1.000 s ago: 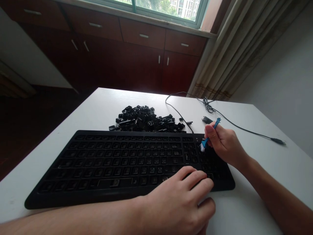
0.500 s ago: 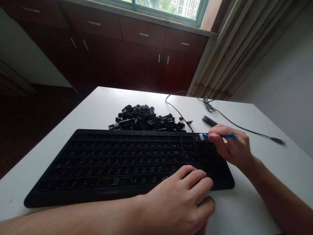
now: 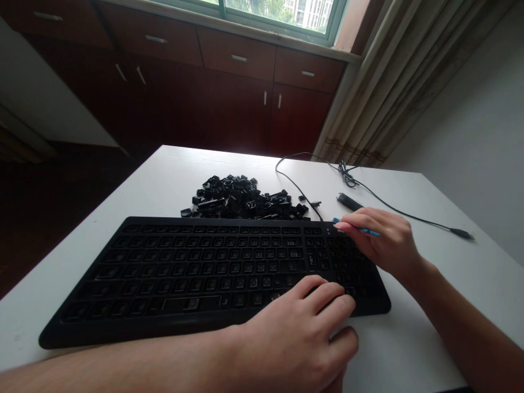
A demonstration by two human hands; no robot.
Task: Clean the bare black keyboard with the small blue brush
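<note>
A black keyboard [image 3: 176, 273] with its keycaps off lies across the white table, showing rows of bare key sockets. My left hand [image 3: 303, 327] rests at its front edge towards the right, fingers bent over the number-pad side and thumb hidden beneath the palm. Between thumb and fingers, my right hand [image 3: 382, 237] pinches a small blue brush [image 3: 371, 232] at the keyboard's upper right corner. The brush's bristles are hard to make out now. Behind the keyboard is a heap of loose black keycaps [image 3: 233, 196].
A dark elongated object [image 3: 347, 202] lies just beyond my right hand. The keyboard's cable [image 3: 301, 188] loops behind to a tied bundle and ends in a plug [image 3: 462, 233] at the right. Past the table [image 3: 434, 196] stand dark red cabinets [image 3: 233, 103] and a curtain [image 3: 368, 93].
The brush has turned in my right hand; its white bristles showed before and now mostly a thin blue handle shows. My left hand stays in place on the keyboard.
</note>
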